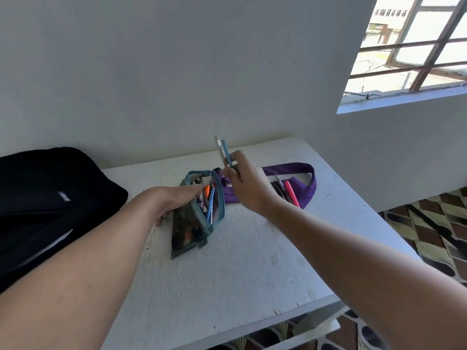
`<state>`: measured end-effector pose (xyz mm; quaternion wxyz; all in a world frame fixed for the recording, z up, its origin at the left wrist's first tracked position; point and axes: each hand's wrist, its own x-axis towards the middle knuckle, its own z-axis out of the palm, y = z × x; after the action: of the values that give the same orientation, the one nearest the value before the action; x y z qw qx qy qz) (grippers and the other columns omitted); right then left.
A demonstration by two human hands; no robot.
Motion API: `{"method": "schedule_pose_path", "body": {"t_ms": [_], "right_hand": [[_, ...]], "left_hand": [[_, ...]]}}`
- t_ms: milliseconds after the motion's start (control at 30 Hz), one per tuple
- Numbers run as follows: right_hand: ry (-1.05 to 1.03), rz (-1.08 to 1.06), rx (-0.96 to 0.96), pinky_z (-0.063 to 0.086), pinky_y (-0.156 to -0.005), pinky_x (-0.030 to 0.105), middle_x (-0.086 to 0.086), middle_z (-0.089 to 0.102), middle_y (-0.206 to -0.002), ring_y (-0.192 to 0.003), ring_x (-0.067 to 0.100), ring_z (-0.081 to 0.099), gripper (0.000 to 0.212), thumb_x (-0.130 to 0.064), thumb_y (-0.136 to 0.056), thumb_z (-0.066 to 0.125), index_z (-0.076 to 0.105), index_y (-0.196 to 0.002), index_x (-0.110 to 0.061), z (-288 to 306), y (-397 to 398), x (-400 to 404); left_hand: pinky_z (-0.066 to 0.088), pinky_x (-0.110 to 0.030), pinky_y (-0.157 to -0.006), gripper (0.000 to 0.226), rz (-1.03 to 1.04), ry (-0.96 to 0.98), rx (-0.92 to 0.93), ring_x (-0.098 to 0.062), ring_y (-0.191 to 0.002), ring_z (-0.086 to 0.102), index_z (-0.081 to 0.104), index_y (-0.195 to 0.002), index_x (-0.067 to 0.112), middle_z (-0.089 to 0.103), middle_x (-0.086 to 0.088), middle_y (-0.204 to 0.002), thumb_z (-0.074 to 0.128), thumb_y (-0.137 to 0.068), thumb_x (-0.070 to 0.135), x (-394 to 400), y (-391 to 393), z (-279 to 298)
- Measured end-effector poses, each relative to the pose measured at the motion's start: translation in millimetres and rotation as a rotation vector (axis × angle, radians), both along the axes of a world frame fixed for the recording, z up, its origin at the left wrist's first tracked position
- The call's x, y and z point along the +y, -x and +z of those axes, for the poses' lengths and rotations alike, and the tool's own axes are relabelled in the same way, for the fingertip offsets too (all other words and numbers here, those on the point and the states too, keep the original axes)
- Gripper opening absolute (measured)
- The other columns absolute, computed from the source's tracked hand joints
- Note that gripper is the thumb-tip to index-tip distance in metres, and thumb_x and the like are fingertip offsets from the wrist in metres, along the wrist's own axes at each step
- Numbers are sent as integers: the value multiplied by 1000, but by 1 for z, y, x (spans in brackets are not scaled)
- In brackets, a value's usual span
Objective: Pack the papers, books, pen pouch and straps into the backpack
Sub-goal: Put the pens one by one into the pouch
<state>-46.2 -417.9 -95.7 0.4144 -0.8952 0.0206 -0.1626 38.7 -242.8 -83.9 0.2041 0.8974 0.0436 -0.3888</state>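
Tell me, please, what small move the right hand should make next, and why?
Probably lower the pens into the pen pouch: the right hand holds them just above its unzipped mouth, which the left hand holds open, with other pens already inside.

Only 1 view is given, taken from a wide-angle camera worn on the head and aimed forward and down over both forearms at the white desk point(252, 261). The desk is seen from close above, with its far edge against the wall point(177, 72). A barred window point(414, 46) is caught at the upper right.
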Motion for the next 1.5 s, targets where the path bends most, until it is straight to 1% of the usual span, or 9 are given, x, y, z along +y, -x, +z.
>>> {"method": "schedule_pose_path", "body": {"t_ms": [233, 367, 533, 733, 833, 867, 900, 1133, 1500], "right_hand": [[-65, 149, -207, 63, -84, 51, 15, 66, -138, -115, 32, 71, 8, -28, -113, 34, 36, -119, -23, -14, -14, 37], [106, 183, -114, 54, -61, 46, 12, 72, -99, -74, 30, 69, 9, -26, -113, 38, 31, -115, -31, -34, -25, 38], [409, 222, -156, 53, -102, 51, 13, 46, -153, -137, 36, 46, 37, -13, -99, 63, 58, -135, -14, -61, -36, 34], [281, 243, -205, 56, -66, 50, 2, 57, -103, -82, 25, 59, 15, -8, -100, 58, 65, -112, -14, -63, -53, 23], [313, 336, -158, 59, -74, 46, 5, 61, -109, -91, 25, 62, 29, -2, -100, 58, 72, -121, -17, -63, -60, 19], [349, 361, -119, 59, -82, 45, 6, 61, -115, -99, 26, 61, 37, -1, -100, 56, 72, -127, -20, -62, -61, 19], [381, 378, -66, 56, -91, 43, 6, 58, -121, -107, 26, 55, 45, 0, -100, 54, 69, -135, -25, -61, -62, 18], [316, 307, 78, 37, -103, 36, -1, 38, -117, -114, 20, 32, 60, -7, -105, 43, 39, -159, -34, -55, -49, 12], [144, -280, 83, 41, -60, 28, -8, 63, -91, -80, 14, 58, 5, -27, -100, 60, 64, -99, -24, -42, 4, -83]], "left_hand": [[37, -55, -115, 81, 35, 102, -68, -43, -142, 38, 34, -155, 18, 36, -17, -159, 38, -94, 70, 14, 9, 2], [32, -54, -117, 67, 57, 207, -88, -39, -142, 36, 42, -149, 23, 41, -11, -155, 32, -99, 67, 21, 13, 4], [40, -46, -107, 63, 98, 277, -94, -35, -125, 51, 62, -117, 25, 59, -13, -139, 26, -94, 71, 33, 12, -3], [40, -41, -88, 49, 103, 308, -59, -23, -93, 58, 64, -91, 25, 57, -5, -99, 38, -90, 66, 38, 5, -3], [38, -40, -85, 54, 124, 317, -32, -23, -90, 57, 66, -99, 19, 48, 9, -106, 39, -90, 65, 38, 1, -3], [39, -40, -87, 58, 133, 312, -27, -25, -96, 58, 65, -107, 17, 31, 0, -145, 38, -90, 65, 38, -1, -3], [42, -40, -92, 60, 137, 302, -23, -27, -100, 58, 64, -113, 18, 52, 5, -115, 37, -88, 66, 38, -3, -3], [35, -51, -109, 85, 129, 177, -28, -41, -140, 39, 36, -155, 27, 36, -15, -159, 29, -89, 80, 16, -1, 1], [33, -55, -114, 82, 104, 105, -80, -42, -146, 32, 33, -156, 21, 31, -17, -163, 26, -95, 75, 12, -1, -3]]}}
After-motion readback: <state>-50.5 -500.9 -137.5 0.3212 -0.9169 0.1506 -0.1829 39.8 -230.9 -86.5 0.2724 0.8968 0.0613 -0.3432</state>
